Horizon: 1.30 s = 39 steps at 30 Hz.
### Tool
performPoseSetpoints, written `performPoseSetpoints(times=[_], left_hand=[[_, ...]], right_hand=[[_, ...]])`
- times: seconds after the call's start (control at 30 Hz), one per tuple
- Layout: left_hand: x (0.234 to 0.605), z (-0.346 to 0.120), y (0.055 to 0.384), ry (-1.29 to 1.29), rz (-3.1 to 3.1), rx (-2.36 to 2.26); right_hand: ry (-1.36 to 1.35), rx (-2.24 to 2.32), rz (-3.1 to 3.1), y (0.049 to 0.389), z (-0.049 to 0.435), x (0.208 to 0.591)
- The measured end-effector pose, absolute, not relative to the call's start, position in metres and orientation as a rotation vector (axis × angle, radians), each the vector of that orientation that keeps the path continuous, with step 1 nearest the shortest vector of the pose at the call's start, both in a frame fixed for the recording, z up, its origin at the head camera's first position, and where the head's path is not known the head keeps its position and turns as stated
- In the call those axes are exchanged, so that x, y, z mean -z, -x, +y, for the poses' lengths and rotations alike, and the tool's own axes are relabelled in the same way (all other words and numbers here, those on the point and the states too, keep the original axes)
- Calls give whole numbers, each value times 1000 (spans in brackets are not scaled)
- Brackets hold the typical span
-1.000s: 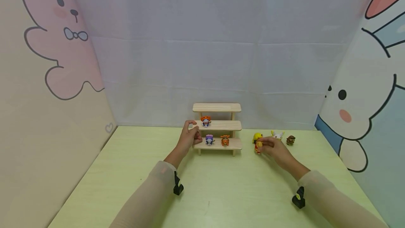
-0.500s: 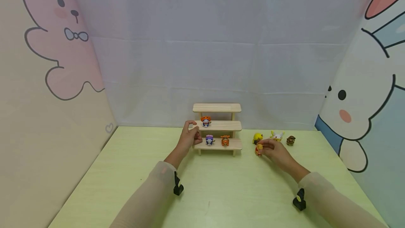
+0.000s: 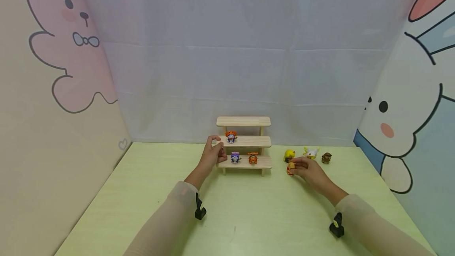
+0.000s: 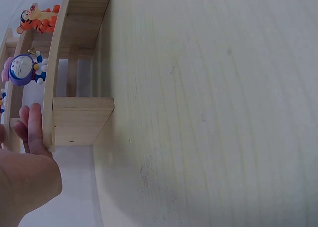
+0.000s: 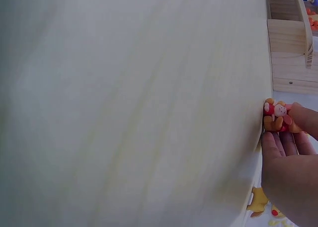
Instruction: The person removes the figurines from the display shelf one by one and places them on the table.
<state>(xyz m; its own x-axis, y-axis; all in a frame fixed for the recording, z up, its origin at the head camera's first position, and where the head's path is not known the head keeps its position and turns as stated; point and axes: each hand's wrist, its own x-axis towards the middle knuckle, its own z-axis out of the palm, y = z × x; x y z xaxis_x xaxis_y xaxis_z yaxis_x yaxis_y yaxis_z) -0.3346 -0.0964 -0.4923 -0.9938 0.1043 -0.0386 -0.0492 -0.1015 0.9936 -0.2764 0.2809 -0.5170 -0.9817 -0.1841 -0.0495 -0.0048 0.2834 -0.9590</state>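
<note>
In the head view my left hand is at the left end of a three-step wooden display shelf, index finger and thumb at the middle board. The left wrist view has its other fingers along the end of the lowest board. An orange-hooded figurine stands on the middle step. Below are a purple-hooded figurine and an orange tiger figurine. To the right of the shelf, my right hand pinches a small red-and-yellow figurine between thumb and fingers, low by the tabletop.
Beyond my right hand stand a yellow figurine, a white figurine with yellow ears and a brown figurine. A pale cloth hangs behind the table, with patterned panels on both sides.
The red-and-yellow figurine has shifted slightly toward me in my right hand, away from the yellow one, then nearly stopped. My left hand stays at the shelf.
</note>
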Motion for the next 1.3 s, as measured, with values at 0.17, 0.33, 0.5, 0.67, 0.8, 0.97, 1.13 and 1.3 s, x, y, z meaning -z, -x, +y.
performPoseSetpoints(times=[0.17, 0.33, 0.5, 0.67, 0.8, 0.97, 1.13, 1.3], left_hand=[[493, -97, 335, -68, 2029, -2258], [493, -97, 334, -57, 2032, -2255], [494, -97, 333, -52, 2027, -2260], [494, -98, 333, -55, 2018, -2264], [493, -98, 333, -57, 2019, -2264], [493, -98, 334, -59, 2015, -2264], [494, -97, 336, -73, 2010, -2268], [495, -97, 337, -72, 2011, -2265]], right_hand=[[166, 1742, 2440, 275, 281, 515], [185, 1708, 2496, 273, 281, 509], [207, 1702, 2509, 274, 285, 508], [235, 1683, 2532, 275, 288, 499], [258, 1676, 2545, 276, 289, 488], [300, 1638, 2573, 279, 285, 472], [296, 1618, 2569, 283, 281, 461], [298, 1621, 2534, 287, 272, 453]])
